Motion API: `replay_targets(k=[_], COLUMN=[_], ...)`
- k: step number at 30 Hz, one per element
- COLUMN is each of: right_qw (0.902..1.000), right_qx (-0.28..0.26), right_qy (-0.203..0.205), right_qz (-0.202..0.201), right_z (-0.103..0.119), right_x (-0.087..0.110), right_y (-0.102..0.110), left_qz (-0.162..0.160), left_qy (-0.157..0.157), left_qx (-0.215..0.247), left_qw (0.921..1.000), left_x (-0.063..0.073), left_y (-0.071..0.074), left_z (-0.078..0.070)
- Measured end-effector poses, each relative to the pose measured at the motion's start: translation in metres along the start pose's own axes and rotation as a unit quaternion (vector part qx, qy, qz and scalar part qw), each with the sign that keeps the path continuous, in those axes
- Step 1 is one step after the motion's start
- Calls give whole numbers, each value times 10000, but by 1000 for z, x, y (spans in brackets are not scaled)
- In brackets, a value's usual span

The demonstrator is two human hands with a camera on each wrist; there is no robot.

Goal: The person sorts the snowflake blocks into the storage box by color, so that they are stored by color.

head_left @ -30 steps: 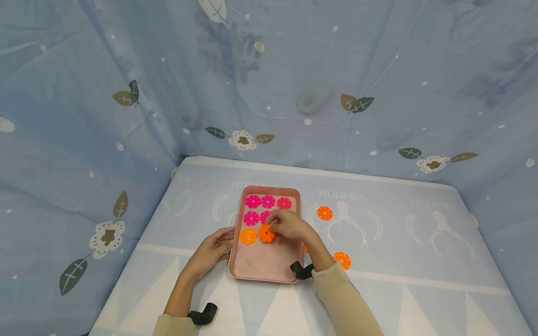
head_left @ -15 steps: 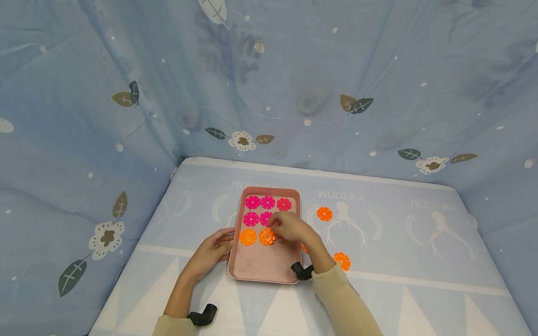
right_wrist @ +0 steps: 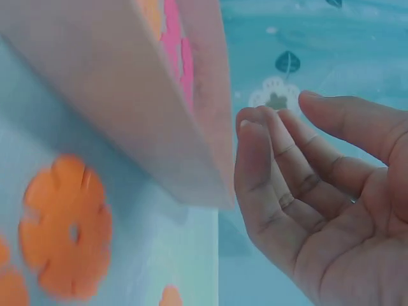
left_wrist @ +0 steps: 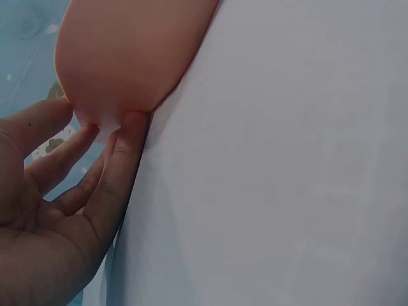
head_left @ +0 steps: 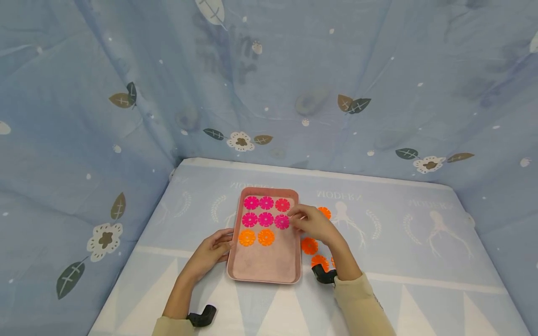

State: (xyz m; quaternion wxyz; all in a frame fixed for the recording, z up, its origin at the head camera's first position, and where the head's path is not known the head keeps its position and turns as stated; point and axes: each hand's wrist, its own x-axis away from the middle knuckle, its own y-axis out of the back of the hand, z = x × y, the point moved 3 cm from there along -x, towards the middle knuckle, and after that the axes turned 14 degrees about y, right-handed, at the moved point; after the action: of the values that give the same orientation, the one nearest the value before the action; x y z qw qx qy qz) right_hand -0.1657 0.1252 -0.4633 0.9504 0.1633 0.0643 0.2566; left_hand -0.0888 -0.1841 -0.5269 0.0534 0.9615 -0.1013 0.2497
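Neatly rowed, notched pink and orange discs [head_left: 263, 219] lie in a tray [head_left: 264, 267], left grip [head_left: 210, 249] unclenched against it, right grip [head_left: 314, 222] released

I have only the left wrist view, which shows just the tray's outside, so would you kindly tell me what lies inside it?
Observer: Eight flower-shaped discs lie in the tray, in three rows.
Operator: Thank you; is anything being held on the other side?
Observer: No, the right hand holds nothing.
Operator: And may I ask whether anything lies beyond the tray on that side?
Observer: Yes, orange discs lie on the table to its right.
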Motion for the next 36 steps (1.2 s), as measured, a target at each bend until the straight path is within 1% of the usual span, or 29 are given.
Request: replay_targets(k=[3, 7, 12, 16, 21, 23, 26, 29, 36], right_qw=[9999, 9996, 9991, 9986, 9960, 9950, 9943, 9944, 9958], right_qx=[-85, 27, 71, 309, 752, 852, 890, 875, 654], right_qy=[-2, -22, 2, -15, -78, -117, -224, -327, -535], right_qz=[-110, -291, -418, -425, -472, -505, -541, -490, -357], right_z=[-4, -9, -8, -10, -17, -21, -28, -37, -52], right_x=[10, 25, 41, 56, 76, 84, 94, 103, 119], right_y=[10, 22, 35, 43, 54, 59, 64, 67, 73], left_qz=[28, 98, 89, 127, 126, 120, 118, 112, 42], left_qy=[-2, -13, -44, -60, -58, -58, -59, -48, 6], left_qx=[5, 16, 17, 39, 42, 32, 36, 48, 41], left_qw=[10000, 10000, 9999, 9999, 9999, 9999, 9999, 9999, 10000], left_x=[0, -1, 0, 0, 0, 0, 0, 0, 1], left_y=[0, 1, 2, 1, 1, 1, 1, 1, 0], left_z=[0, 1, 1, 1, 1, 1, 1, 0, -1])
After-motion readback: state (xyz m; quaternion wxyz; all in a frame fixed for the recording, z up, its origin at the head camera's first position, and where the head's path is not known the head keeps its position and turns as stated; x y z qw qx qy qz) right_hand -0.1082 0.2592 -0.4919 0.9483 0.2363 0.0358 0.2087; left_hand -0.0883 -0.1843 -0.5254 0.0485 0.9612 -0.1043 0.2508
